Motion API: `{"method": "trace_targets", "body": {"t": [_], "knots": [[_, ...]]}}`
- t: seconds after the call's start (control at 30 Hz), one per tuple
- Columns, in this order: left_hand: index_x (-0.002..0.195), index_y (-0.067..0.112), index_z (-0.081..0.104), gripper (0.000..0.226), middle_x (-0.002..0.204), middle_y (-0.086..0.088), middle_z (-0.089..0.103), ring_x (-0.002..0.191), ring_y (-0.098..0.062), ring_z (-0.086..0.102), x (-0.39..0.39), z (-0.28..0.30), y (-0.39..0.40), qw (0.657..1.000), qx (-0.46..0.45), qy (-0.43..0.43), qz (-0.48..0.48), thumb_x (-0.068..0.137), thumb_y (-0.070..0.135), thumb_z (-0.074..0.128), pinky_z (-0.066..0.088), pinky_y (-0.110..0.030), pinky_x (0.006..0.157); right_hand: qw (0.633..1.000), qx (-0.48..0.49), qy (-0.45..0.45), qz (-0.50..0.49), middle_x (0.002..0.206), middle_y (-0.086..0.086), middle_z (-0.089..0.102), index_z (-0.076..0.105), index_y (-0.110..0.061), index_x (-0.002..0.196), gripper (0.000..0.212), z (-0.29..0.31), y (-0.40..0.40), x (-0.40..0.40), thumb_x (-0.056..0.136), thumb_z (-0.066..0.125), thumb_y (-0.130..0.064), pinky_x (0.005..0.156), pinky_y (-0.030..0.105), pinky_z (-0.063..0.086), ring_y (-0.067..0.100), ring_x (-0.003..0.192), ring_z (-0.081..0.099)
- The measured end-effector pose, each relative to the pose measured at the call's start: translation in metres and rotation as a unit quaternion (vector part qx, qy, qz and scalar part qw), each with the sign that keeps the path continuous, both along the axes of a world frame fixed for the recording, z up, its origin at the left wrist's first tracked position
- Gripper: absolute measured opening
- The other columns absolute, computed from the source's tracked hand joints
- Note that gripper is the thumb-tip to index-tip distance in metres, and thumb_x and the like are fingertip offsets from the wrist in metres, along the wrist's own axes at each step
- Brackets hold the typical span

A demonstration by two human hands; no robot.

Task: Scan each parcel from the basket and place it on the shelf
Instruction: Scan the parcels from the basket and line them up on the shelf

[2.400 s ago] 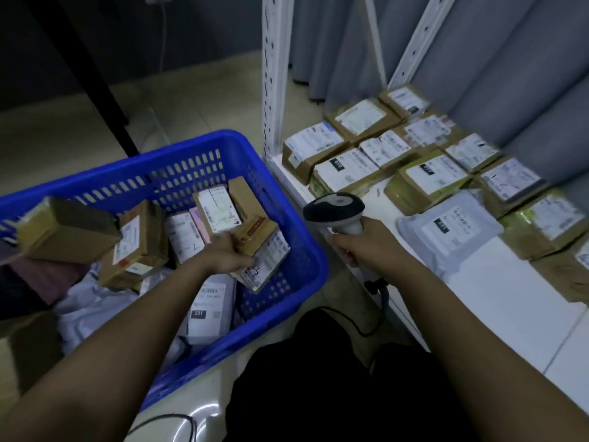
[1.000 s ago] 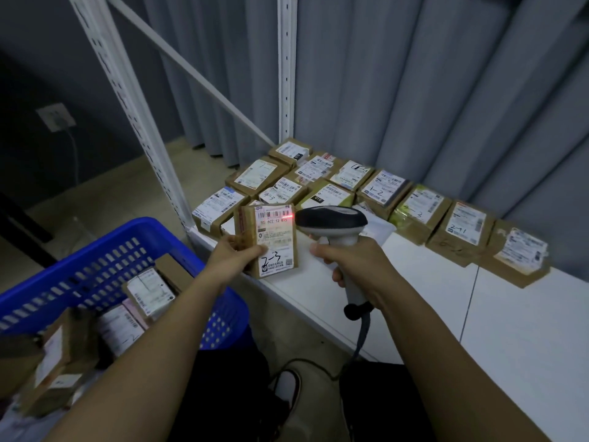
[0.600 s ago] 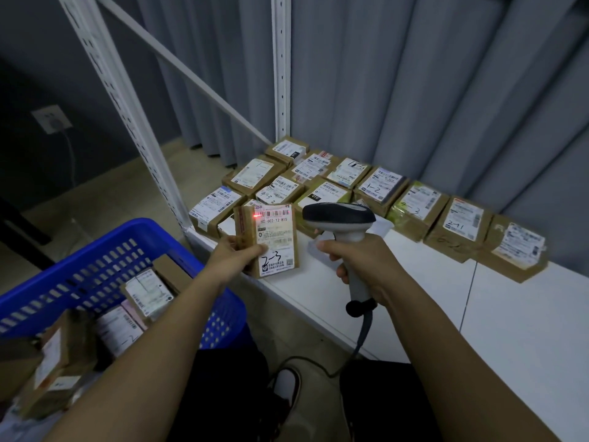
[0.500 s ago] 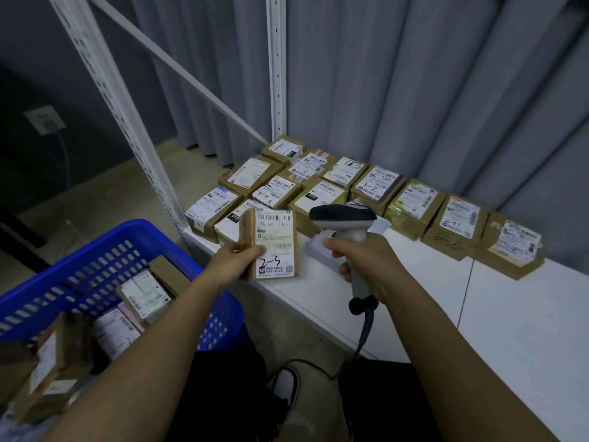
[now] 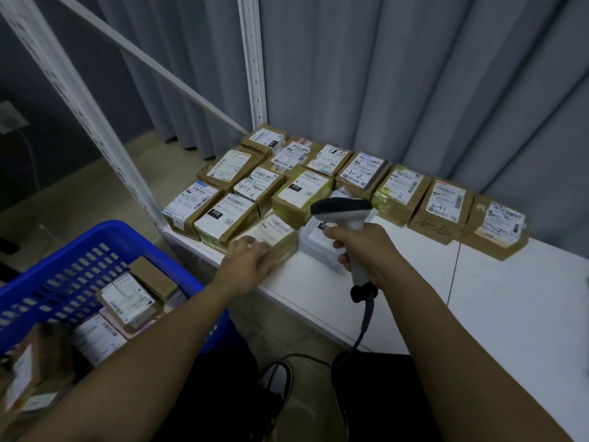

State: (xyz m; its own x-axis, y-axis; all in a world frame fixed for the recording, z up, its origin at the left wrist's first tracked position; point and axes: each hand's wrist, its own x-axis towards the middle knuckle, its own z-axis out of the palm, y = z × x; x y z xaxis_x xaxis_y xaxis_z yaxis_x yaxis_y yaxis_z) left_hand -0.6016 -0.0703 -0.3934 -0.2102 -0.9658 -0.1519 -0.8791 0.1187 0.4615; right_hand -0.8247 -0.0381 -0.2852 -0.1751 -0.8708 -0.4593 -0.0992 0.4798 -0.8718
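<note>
The left hand [image 5: 247, 258] holds a parcel [image 5: 271, 234] on the shelf [image 5: 318, 288], beside the scanner [image 5: 345, 224] gripped by the right hand [image 5: 366, 250]. It should sit flush against its neighbours before release.

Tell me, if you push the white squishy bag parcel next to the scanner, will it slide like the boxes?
Probably not as neatly. The white bag parcel looks like a soft plastic mailer, so it would likely crumple or bend rather than move as one stiff block. It lies flat on the shelf, so it should not roll or tip. Its smooth plastic might feel slippery.
</note>
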Motion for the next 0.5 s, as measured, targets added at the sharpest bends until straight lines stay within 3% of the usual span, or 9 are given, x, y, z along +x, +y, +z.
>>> {"method": "trace_targets", "body": {"t": [0.1,0.2,0.3,0.4,0.5], "knots": [[0.148,0.027,0.028,0.067,0.145,-0.009,0.026,0.131,-0.027,0.026,-0.008,-0.006,0.007,0.984,0.023,-0.167,-0.056,0.091,0.055,0.05,0.038,-0.042,0.103,1.0,0.003,0.007,0.015,0.081,0.007,0.061,0.064,-0.002,0.106,0.031,-0.002,-0.001,0.004,0.084,0.072,-0.022,0.045,0.02,0.043,0.013,0.053,0.054],[0.148,0.024,0.021,0.065,0.141,-0.013,0.032,0.127,-0.031,0.035,-0.011,-0.01,0.001,0.963,-0.021,-0.26,-0.066,0.093,0.035,0.055,0.046,-0.042,0.097,1.0,0.004,0.002,0.018,0.08,0.007,0.061,0.064,-0.001,0.106,0.031,-0.004,-0.002,0.007,0.084,0.072,-0.022,0.043,0.019,0.043,0.011,0.049,0.054],[0.147,0.021,0.021,0.071,0.14,-0.014,0.034,0.127,-0.033,0.037,-0.016,-0.013,-0.003,0.966,-0.027,-0.254,-0.05,0.088,0.013,0.059,0.047,-0.043,0.097,1.0,0.008,0.006,0.024,0.081,0.006,0.062,0.063,-0.003,0.107,0.031,-0.004,-0.003,0.006,0.085,0.071,-0.023,0.045,0.019,0.044,0.011,0.052,0.054],[0.151,0.018,0.016,0.077,0.153,-0.013,0.02,0.137,-0.033,0.025,-0.018,-0.02,-0.008,0.973,-0.007,-0.224,-0.06,0.088,0.009,0.059,0.043,-0.047,0.103,1.0,0.009,0.007,0.024,0.081,0.005,0.062,0.063,-0.003,0.108,0.032,-0.004,-0.005,0.005,0.085,0.071,-0.023,0.047,0.021,0.044,0.012,0.053,0.054],[0.154,0.019,0.006,0.077,0.16,-0.011,-0.002,0.147,-0.034,0.004,-0.016,-0.026,-0.011,0.985,0.028,-0.145,-0.085,0.092,0.005,0.049,0.024,-0.052,0.116,1.0,0.009,0.004,0.027,0.08,0.005,0.061,0.063,-0.003,0.105,0.029,-0.003,-0.005,0.006,0.085,0.071,-0.022,0.046,0.02,0.045,0.011,0.052,0.054]]}}
